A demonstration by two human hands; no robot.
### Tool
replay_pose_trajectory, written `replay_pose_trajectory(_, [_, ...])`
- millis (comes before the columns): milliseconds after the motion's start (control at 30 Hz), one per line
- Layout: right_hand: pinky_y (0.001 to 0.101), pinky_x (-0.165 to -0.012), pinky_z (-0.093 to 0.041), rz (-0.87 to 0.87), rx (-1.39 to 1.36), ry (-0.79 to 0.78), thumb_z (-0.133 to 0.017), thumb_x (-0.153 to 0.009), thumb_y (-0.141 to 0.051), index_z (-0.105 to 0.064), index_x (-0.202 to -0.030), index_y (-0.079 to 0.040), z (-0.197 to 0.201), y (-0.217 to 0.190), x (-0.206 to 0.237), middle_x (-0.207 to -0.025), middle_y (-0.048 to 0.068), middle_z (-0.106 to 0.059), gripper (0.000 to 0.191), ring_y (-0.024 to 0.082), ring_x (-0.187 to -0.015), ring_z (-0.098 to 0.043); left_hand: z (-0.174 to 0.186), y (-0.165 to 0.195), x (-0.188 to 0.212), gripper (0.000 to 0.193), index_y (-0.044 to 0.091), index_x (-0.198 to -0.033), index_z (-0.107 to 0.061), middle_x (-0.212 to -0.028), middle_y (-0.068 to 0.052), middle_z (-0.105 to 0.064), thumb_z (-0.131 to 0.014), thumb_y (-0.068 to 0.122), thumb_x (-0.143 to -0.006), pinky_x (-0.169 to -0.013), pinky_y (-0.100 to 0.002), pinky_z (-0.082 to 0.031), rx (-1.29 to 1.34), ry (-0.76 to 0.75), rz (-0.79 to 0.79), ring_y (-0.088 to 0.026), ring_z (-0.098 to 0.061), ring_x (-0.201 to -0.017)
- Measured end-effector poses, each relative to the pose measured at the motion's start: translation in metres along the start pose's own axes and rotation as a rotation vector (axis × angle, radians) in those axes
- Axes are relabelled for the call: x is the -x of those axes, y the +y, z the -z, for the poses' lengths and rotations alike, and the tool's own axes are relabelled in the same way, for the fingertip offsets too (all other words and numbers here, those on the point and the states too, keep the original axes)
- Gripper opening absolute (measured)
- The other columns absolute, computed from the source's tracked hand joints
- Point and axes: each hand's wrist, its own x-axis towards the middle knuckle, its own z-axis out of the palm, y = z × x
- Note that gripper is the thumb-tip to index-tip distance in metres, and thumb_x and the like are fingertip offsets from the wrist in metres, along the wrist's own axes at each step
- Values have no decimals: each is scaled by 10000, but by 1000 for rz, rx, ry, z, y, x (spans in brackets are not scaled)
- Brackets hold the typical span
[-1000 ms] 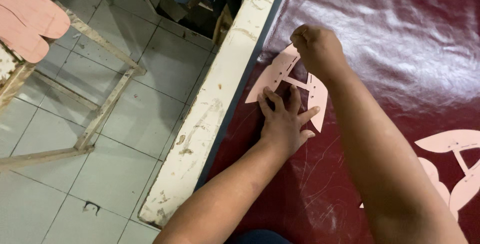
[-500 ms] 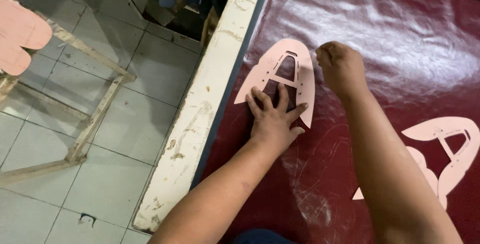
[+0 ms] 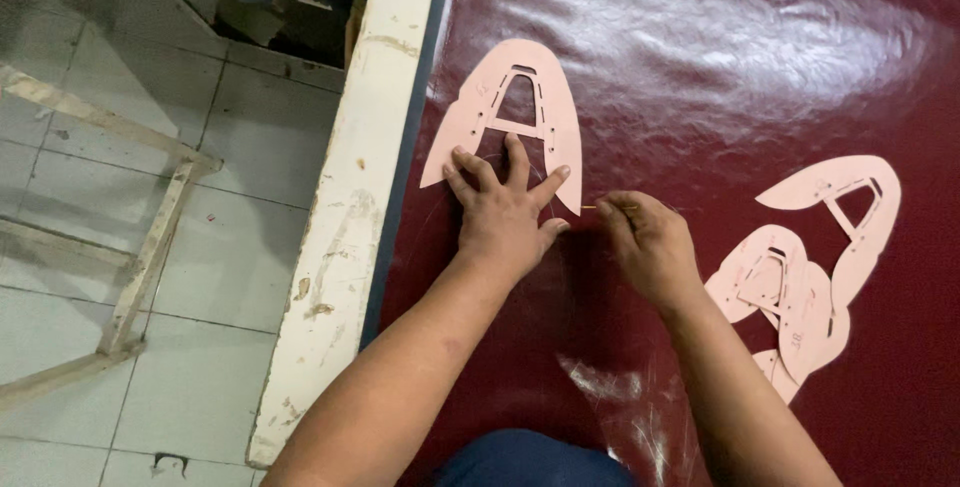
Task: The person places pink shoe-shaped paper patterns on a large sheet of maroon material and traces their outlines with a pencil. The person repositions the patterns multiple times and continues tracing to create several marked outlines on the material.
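A pink arch-shaped paper pattern [image 3: 500, 97] lies flat on a dark red glossy sheet [image 3: 700, 37]. My left hand [image 3: 505, 209] presses on the pattern's lower end with fingers spread. Just right of it, my right hand [image 3: 648, 247] is closed on a thin pen-like marking tool [image 3: 598, 207], whose tip points at the pattern's lower right corner.
Several more pink patterns [image 3: 815, 257] lie stacked at the right on the red sheet. The table's worn white edge [image 3: 350, 207] runs down the left of the sheet. Beyond it are a tiled floor [image 3: 150, 147] and a wooden frame [image 3: 150, 247].
My right hand has come down from the pattern's top along its right side to the lower right corner. The left hand stays pressed on the pattern.
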Motion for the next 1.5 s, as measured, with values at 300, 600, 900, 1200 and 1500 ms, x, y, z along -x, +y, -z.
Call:
replay_pose_trajectory(300, [334,-771,-578,-20,-1,-8,-690,-984,-141,-715,-1079,-14,-3,2,12,-996,133,-762,161,235,-870,-752,5,-1,0,859,351,-1574,-278,-1629,-204,-155,-583,711,-856,-1050,-842,-187,-15,-5,-8,-702,-227,-1334])
replay_pose_trajectory(600, [351,-755,-581,109,11,25,-694,-981,-153,-708,-1078,-15,-20,-12,-20,-988,148,-747,169,267,-854,-748,4,-2,-1,1104,19,-1572,-219,-1638,-173,-171,-621,731,-830,-1095,-769,-250,-68,-13,18,-674,-262,-1349])
replay_pose_trajectory(900, [403,-850,-531,-51,146,0,-655,-1014,-202,-659,-1268,-59,-19,8,-32,-1075,153,-619,292,302,-963,-654,3,-4,-4,1117,-6,-1574,-203,-1629,-186,-167,-579,759,-852,-1091,-760,-272,-82,-35,0,-665,-278,-1338])
replay_pose_trajectory(1200, [420,-817,-544,-147,222,-85,-722,-909,-326,-577,-1449,-196,-33,10,-25,-1236,135,-560,574,308,-993,-653,2,-45,-19,642,-118,-1534,-378,-1608,-364,-298,-559,64,-945,-975,-402,-548,13,301,13,-487,-525,-1274])
replay_pose_trajectory(1500, [422,-827,-544,-204,226,-118,-710,-910,-353,-559,-1462,-255,-27,6,-27,-1247,108,-551,581,290,-1000,-654,34,-86,-22,324,39,-1209,-638,-1426,-78,-518,-683,38,-888,-982,-457,-520,327,122,37,-343,-607,-1173])
